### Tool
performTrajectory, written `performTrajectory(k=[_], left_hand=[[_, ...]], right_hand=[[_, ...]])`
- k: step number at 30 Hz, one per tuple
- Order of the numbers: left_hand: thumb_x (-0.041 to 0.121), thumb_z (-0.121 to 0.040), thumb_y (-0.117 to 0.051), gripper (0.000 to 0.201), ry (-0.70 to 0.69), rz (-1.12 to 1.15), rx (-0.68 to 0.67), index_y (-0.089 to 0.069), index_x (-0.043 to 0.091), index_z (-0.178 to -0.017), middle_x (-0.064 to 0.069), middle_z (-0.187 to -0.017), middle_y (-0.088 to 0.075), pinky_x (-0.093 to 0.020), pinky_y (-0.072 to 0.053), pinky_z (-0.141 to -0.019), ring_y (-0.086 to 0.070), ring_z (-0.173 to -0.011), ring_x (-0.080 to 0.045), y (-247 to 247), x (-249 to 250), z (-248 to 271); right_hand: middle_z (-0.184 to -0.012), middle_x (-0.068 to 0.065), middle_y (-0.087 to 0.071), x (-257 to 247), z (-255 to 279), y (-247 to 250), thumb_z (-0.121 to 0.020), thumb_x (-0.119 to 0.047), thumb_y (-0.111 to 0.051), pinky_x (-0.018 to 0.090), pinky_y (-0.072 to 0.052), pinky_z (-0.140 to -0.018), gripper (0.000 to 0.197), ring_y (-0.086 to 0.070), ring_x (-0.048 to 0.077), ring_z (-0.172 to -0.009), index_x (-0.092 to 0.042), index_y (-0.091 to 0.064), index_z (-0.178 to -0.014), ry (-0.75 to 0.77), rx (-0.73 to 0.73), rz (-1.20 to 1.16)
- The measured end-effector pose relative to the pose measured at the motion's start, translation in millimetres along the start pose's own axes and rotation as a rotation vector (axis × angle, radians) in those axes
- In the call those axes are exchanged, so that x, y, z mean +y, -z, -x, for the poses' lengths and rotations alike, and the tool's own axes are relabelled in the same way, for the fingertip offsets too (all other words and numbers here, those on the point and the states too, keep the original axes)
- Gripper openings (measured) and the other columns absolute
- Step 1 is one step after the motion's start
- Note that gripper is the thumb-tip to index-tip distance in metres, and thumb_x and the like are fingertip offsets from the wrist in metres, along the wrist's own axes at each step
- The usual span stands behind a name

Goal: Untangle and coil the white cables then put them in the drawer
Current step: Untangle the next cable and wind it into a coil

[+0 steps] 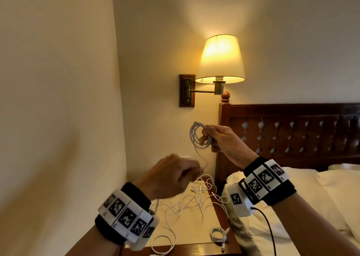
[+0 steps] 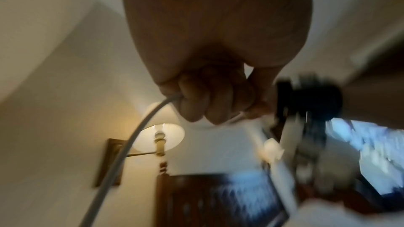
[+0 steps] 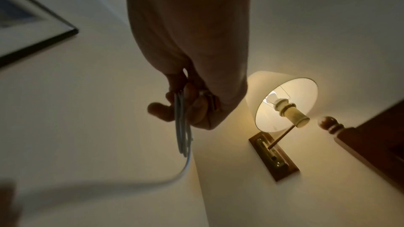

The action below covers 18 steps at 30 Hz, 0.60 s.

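Note:
My right hand point(image 1: 211, 136) is raised in front of the wall and pinches a half-wound coil of white cable point(image 1: 196, 135); in the right wrist view the loops point(image 3: 181, 127) hang edge-on from the fingers. The cable's loose tail point(image 1: 202, 160) runs down to my left hand point(image 1: 187, 170), which is fisted round it, blurred by motion. The left wrist view shows the tail point(image 2: 122, 153) leaving the curled fingers point(image 2: 203, 104). A tangle of white cables point(image 1: 196, 195) lies on the wooden nightstand point(image 1: 194, 250), with one small coiled cable point(image 1: 218, 234) near its front right.
A lit wall lamp point(image 1: 220, 60) on a brass arm hangs above the nightstand. A dark carved headboard point(image 1: 292, 131) and a bed with white pillows point(image 1: 341, 193) stand to the right. A plain wall closes the left side. No drawer is in view.

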<state>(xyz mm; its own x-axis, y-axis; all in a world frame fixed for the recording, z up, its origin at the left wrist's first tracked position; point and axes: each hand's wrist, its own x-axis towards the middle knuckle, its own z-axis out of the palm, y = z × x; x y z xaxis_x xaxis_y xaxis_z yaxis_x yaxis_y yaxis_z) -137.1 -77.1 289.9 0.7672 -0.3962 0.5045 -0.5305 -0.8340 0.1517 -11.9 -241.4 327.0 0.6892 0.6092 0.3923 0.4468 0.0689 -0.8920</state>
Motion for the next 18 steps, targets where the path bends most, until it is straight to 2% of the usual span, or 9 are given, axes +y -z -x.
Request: performTrajectory(k=[3, 5, 7, 9, 12, 18], left_hand=[[0.042, -0.097, -0.042, 0.032, -0.048, -0.006, 0.276, -0.063, 0.02, -0.088, 0.017, -0.06, -0.05, -0.01, -0.035, -0.047, -0.05, -0.047, -0.007, 20.2, 2.2, -19.1], [0.038, -0.098, -0.045, 0.026, -0.048, -0.069, 0.371, -0.064, 0.021, -0.093, 0.02, -0.061, -0.049, -0.011, -0.037, -0.048, -0.05, -0.048, -0.004, 27.3, -4.5, -27.6], [0.038, -0.098, -0.044, 0.026, -0.022, -0.123, 0.434, -0.062, 0.023, -0.089, 0.016, -0.06, -0.05, -0.02, -0.042, -0.049, -0.05, -0.049, -0.005, 31.2, -11.3, -33.4], [0.041, -0.099, -0.042, 0.03, 0.02, -0.174, 0.472, -0.063, 0.021, -0.09, 0.011, -0.061, -0.054, -0.023, -0.045, -0.05, -0.051, -0.051, -0.007, 31.9, -14.8, -37.4], [0.039, -0.099, -0.045, 0.026, 0.089, -0.226, 0.518, -0.064, 0.022, -0.092, 0.01, -0.063, -0.057, -0.022, -0.044, -0.051, -0.053, -0.053, -0.008, 29.7, -19.3, -39.6], [0.047, -0.098, -0.039, 0.034, 0.139, -0.204, 0.534, -0.061, 0.023, -0.09, 0.011, -0.065, -0.059, -0.028, -0.048, -0.054, -0.055, -0.056, -0.009, 21.8, -31.9, -39.5]], right_hand=[[-0.07, -0.005, -0.061, -1.1, 5.7, -6.6, -0.104, -0.031, -0.038, 0.019, -0.038, -0.055, 0.033, -0.044, 0.007, -0.058, -0.01, -0.063, -0.096, 0.013, -0.071, 0.073], [-0.071, -0.003, -0.061, -0.7, 9.3, -8.9, -0.104, -0.031, -0.038, 0.02, -0.039, -0.056, 0.035, -0.047, 0.007, -0.059, -0.008, -0.064, -0.101, 0.014, -0.103, 0.063], [-0.072, 0.001, -0.062, 0.0, 11.7, -11.0, -0.104, -0.032, -0.036, 0.022, -0.038, -0.057, 0.035, -0.048, 0.009, -0.06, -0.011, -0.062, -0.094, 0.002, -0.129, -0.001], [-0.069, 0.002, -0.059, -2.1, 13.7, -12.7, -0.104, -0.033, -0.035, 0.022, -0.036, -0.055, 0.037, -0.046, 0.01, -0.057, -0.009, -0.06, -0.092, -0.015, -0.14, -0.066], [-0.063, -0.001, -0.055, -5.8, 16.3, -15.2, -0.105, -0.032, -0.032, 0.02, -0.034, -0.052, 0.038, -0.043, 0.006, -0.051, -0.007, -0.059, -0.094, -0.039, -0.159, -0.179], [-0.061, -0.006, -0.041, -8.3, 16.1, -14.7, -0.105, -0.035, -0.031, 0.021, -0.028, -0.052, 0.038, -0.032, 0.008, -0.054, -0.015, -0.054, -0.083, -0.102, -0.182, -0.297]])
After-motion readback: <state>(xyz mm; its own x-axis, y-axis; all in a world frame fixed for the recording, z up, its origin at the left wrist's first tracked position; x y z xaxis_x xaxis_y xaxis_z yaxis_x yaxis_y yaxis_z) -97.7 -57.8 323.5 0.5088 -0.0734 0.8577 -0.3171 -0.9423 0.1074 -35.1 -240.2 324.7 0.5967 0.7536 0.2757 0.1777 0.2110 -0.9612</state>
